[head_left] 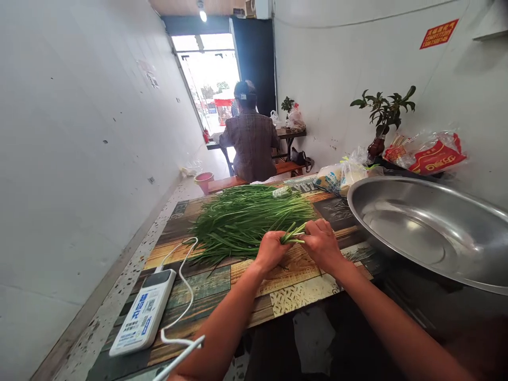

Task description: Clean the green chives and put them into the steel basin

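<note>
A large heap of long green garlic chives [246,217] lies across the middle of the wood-patterned table [216,288]. In front of it, my left hand [272,244] is closed round a small bunch of chives [292,234], whose pale stem ends point to the right. The fingers of my right hand [320,241] pinch those stem ends, close beside the left hand. A small white bundle [281,192] rests on top of the heap at its far side.
A wide steel basin [420,222] stands at the right. A white power bank [145,312] with a white cable [186,275] lies at the left. Plastic bags [343,174] and a potted plant [383,114] are at the back right. A person [252,137] sits beyond, back turned.
</note>
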`<action>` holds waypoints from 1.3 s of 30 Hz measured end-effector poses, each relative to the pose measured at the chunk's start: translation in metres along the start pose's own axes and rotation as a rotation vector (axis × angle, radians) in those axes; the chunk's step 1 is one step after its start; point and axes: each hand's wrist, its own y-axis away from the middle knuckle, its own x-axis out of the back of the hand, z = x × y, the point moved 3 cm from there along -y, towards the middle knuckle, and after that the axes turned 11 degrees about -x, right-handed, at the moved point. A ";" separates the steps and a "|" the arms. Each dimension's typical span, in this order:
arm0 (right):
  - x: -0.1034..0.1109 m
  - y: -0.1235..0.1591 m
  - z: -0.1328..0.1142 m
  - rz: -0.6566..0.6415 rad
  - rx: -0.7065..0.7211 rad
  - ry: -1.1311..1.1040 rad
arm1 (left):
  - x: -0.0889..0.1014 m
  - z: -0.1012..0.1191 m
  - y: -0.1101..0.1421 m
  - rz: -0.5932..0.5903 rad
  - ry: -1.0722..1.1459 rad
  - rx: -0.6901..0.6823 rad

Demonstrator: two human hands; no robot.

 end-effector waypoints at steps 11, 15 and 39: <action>-0.054 0.012 0.025 -0.416 -0.808 -1.308 | 0.001 0.004 -0.001 0.016 0.049 -0.029; -0.060 0.012 0.019 -0.415 -0.927 -1.433 | 0.002 0.006 -0.001 0.022 0.008 -0.042; -0.002 0.011 0.034 0.136 -0.284 -0.317 | 0.001 -0.003 0.000 0.057 0.003 0.059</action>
